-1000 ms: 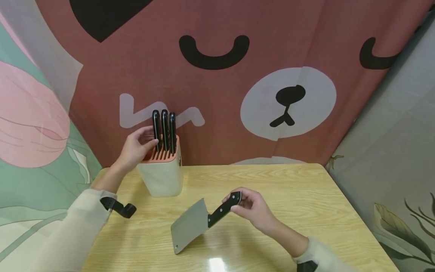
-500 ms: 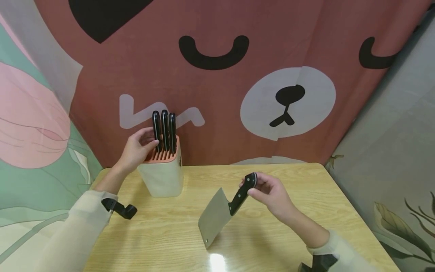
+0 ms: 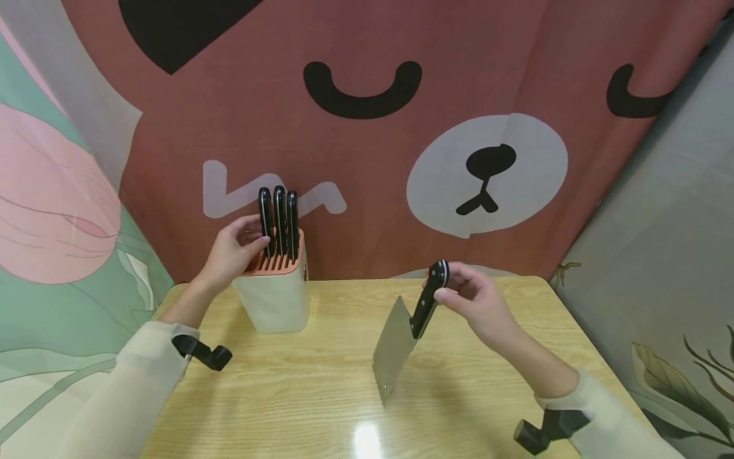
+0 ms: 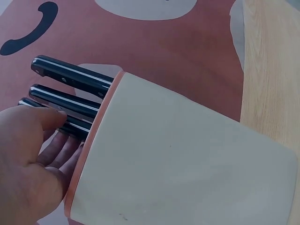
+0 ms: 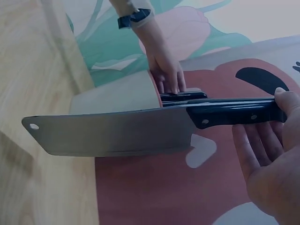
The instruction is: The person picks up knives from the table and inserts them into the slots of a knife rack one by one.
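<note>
A cleaver (image 3: 395, 347) hangs blade-down over the table, its black riveted handle pinched near the butt end by my right hand (image 3: 478, 306). In the right wrist view the whole flat blade (image 5: 108, 133) shows, with a hole at its far corner. At the back left stands a white knife block (image 3: 275, 306) with an orange slotted top. Three black-handled knives stick up from its slots. My left hand (image 3: 229, 252) pinches the leftmost knife (image 3: 265, 213) low on its handle, just above the slots; the left wrist view shows the thumb over that handle and the fingers behind it.
The light wood table (image 3: 321, 395) ends at a back edge against a brown curtain (image 3: 367, 191) with a bear print. Patterned cloths hang at the left and right. Each forearm carries a black wrist mount (image 3: 201, 352).
My right hand has moved right and toward the back, lifting the cleaver and turning it more upright and edge-on to the head view. The left hand and the knife block have stayed put.
</note>
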Demonstrator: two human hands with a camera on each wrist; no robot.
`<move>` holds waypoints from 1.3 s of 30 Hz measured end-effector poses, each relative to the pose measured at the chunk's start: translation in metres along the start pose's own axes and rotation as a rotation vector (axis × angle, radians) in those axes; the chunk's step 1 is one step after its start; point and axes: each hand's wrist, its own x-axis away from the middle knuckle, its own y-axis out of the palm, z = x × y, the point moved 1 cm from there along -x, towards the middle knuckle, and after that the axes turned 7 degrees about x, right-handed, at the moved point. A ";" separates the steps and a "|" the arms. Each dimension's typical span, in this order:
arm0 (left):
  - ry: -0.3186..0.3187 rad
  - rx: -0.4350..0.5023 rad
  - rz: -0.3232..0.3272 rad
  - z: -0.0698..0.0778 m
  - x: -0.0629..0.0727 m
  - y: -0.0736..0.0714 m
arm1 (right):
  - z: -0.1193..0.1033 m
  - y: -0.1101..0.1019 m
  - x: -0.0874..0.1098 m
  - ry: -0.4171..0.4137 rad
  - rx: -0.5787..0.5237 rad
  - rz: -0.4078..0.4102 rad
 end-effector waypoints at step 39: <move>0.193 0.203 -0.200 0.089 0.018 0.082 | -0.020 -0.010 -0.079 0.159 0.175 0.084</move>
